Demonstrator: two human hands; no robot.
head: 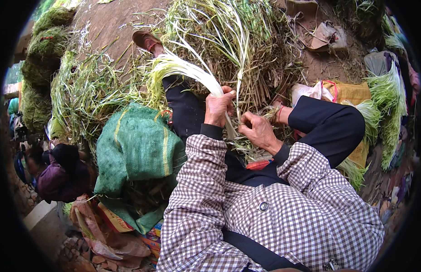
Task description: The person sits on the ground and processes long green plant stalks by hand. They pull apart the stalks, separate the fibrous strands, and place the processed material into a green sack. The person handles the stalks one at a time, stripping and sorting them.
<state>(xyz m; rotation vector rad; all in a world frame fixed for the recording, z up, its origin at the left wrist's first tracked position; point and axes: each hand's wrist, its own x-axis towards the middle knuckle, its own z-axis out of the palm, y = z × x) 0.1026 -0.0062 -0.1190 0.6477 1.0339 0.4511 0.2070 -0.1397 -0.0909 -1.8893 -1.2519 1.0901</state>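
Note:
My left hand (219, 107) is closed around a bunch of white, yellow-tipped stalks (196, 76) that look like blanched garlic chives. The leafy tips bend over to the left; the cut ends poke out below my fist. Just right of it, my right hand (259, 131) pinches the lower end of a few thin pale stalks (240, 80). Their upper leaves fan out over a large heap of green and dry stalks (261, 51) in front of me. Loose dry trimmings (251, 149) lie beneath both hands, between my legs.
A green woven sack (139, 146) stands by my left leg. Beyond it another person (66, 173) sits low. Stacked green bundles (47, 68) line the far left. At right, pale-green bunches (387, 98) lie near a yellow sack (354, 93). A brown cardboard piece (322, 35) rests upper right.

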